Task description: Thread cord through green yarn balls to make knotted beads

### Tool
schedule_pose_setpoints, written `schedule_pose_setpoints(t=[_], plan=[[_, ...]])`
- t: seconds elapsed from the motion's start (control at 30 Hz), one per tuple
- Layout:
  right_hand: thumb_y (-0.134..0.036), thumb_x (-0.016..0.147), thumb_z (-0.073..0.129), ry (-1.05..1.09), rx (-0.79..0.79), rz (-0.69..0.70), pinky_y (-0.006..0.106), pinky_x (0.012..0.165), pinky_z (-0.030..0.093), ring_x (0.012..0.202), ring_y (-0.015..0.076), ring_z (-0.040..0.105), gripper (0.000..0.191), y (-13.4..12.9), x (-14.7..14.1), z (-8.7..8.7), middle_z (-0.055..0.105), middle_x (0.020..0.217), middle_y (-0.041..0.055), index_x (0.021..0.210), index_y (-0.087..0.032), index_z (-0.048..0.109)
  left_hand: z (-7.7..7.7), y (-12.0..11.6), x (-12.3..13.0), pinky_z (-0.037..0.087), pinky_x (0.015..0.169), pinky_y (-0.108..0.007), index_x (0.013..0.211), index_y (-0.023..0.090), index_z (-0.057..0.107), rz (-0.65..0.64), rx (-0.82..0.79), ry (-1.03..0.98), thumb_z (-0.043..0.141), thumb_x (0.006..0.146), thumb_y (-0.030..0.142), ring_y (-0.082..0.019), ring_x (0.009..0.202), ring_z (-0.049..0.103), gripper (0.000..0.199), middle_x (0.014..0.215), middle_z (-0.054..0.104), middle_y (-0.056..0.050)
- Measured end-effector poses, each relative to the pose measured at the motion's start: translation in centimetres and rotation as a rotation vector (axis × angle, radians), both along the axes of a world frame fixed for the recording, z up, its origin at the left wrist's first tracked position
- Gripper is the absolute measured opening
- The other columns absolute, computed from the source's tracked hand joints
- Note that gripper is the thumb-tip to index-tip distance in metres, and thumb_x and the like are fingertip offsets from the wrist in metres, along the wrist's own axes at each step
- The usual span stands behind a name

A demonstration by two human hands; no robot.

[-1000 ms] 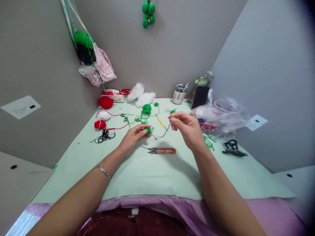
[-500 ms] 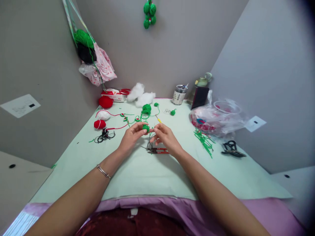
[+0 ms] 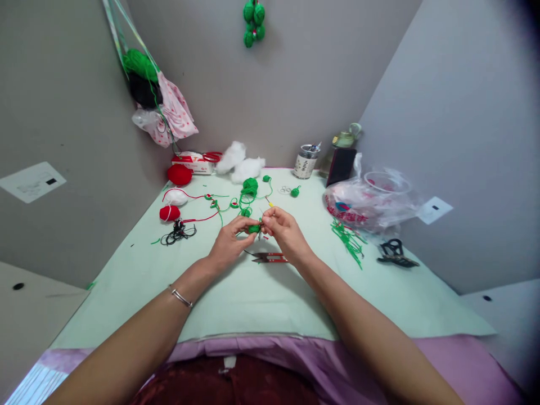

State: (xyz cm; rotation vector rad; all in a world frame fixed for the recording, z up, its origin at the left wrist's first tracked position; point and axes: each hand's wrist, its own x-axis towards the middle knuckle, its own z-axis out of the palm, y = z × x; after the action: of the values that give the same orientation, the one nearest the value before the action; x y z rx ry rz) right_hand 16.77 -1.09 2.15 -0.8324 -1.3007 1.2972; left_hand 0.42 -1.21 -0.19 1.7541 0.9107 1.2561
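Observation:
Between its thumb and fingers, my left hand grips a small green crocheted ball. My right hand is closed in a pinch at the ball's right side; what sits in the fingertips is too small to make out. Dark strands show at the ball between the hands. Just below my right hand lie thread snips with red handles, partly hidden by it. Above its fingers is a crochet hook with a yellow grip, partly covered.
Green yarn, white stuffing, red yarn and black cord lie at back and left. To the right are a plastic bag, green yarn scraps and a black claw clip. A can stands behind.
My right hand has come in against the green ball, its fingers closing to a pinch. The ball has moved slightly down and right in my left hand.

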Motion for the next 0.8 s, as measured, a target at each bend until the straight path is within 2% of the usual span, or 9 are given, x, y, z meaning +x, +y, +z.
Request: schedule_pose_setpoints(t=[0.07, 0.17, 0.27, 0.37, 0.47, 0.53, 0.63, 0.8], plan=[[-0.043, 0.079, 0.071, -0.006, 0.007, 0.013, 0.025, 0.061, 0.038, 0.057, 0.0109, 0.048, 0.030, -0.1, 0.1, 0.3, 0.049, 0.057, -0.0066, 0.080, -0.020, 0.053, -0.1, 0.1, -0.1, 0.049, 0.084, -0.031, 0.100, 0.019, 0.071, -0.010, -0.057, -0.024, 0.066, 0.080, 0.021, -0.018, 0.088, 0.064, 0.021, 0.094, 0.067, -0.005], [-0.041, 0.086, 0.066, -0.133, 0.077, 0.089, 0.028, 0.065, 0.045, 0.063, 0.0134, 0.056, 0.025, -0.7, 0.6, 1.2, 0.055, 0.061, -0.0034, 0.084, -0.019, 0.056, -0.1, 0.6, -0.4, 0.050, 0.080, -0.032, 0.108, 0.017, 0.069, -0.046, -0.279, -0.157, 0.070, 0.081, 0.028, -0.018, 0.081, 0.065, 0.029, 0.088, 0.069, -0.004], [-0.039, 0.091, 0.061, -0.332, 0.193, 0.127, 0.028, 0.062, 0.047, 0.064, 0.0136, 0.060, 0.020, -1.6, 1.3, 2.1, 0.065, 0.077, 0.0021, 0.088, -0.019, 0.062, 0.1, 1.1, -0.8, 0.051, 0.085, -0.034, 0.110, 0.017, 0.066, -0.049, -0.437, -0.375, 0.075, 0.078, 0.030, -0.017, 0.080, 0.067, 0.036, 0.090, 0.071, -0.003], [-0.033, 0.092, 0.062, -0.513, 0.444, 0.001, 0.026, 0.061, 0.045, 0.071, 0.0134, 0.059, 0.014, -2.1, 1.7, 2.6, 0.065, 0.096, 0.0063, 0.090, -0.020, 0.069, 0.7, 1.3, -1.0, 0.051, 0.089, -0.033, 0.102, 0.016, 0.068, -0.079, -0.479, -0.514, 0.077, 0.076, 0.029, -0.016, 0.085, 0.067, 0.030, 0.097, 0.071, -0.004], [-0.024, 0.093, 0.060, -0.628, 0.621, -0.157, 0.027, 0.062, 0.042, 0.069, 0.0136, 0.054, 0.012, -2.1, 1.6, 2.4, 0.063, 0.084, 0.0048, 0.090, -0.020, 0.070, 1.2, 1.2, -1.1, 0.051, 0.091, -0.032, 0.100, 0.015, 0.070, -0.115, -0.489, -0.555, 0.078, 0.076, 0.027, -0.016, 0.088, 0.067, 0.028, 0.101, 0.071, -0.005], [-0.020, 0.094, 0.058, -0.678, 0.614, -0.186, 0.026, 0.062, 0.041, 0.065, 0.0130, 0.053, 0.012, -1.9, 1.4, 2.0, 0.063, 0.077, 0.0032, 0.090, -0.019, 0.070, 1.4, 1.2, -1.1, 0.051, 0.091, -0.032, 0.100, 0.015, 0.070, -0.123, -0.496, -0.560, 0.078, 0.076, 0.026, -0.016, 0.088, 0.067, 0.028, 0.100, 0.071, -0.005], [-0.016, 0.092, 0.057, -0.735, 0.567, -0.186, 0.026, 0.062, 0.041, 0.065, 0.0131, 0.056, 0.013, -1.6, 1.2, 1.2, 0.066, 0.077, 0.0029, 0.091, -0.018, 0.070, 1.3, 1.1, -1.0, 0.051, 0.093, -0.033, 0.099, 0.015, 0.071, -0.140, -0.494, -0.551, 0.078, 0.077, 0.026, -0.016, 0.089, 0.067, 0.026, 0.099, 0.070, -0.004], [-0.019, 0.092, 0.056, -0.791, 0.484, -0.163, 0.027, 0.062, 0.039, 0.063, 0.0143, 0.055, 0.015, -1.6, 0.9, 0.8, 0.067, 0.075, 0.0021, 0.091, -0.020, 0.071, 1.3, 0.9, -1.0, 0.050, 0.095, -0.035, 0.098, 0.016, 0.072, -0.152, -0.478, -0.522, 0.077, 0.078, 0.025, -0.016, 0.089, 0.065, 0.023, 0.098, 0.069, -0.004]])
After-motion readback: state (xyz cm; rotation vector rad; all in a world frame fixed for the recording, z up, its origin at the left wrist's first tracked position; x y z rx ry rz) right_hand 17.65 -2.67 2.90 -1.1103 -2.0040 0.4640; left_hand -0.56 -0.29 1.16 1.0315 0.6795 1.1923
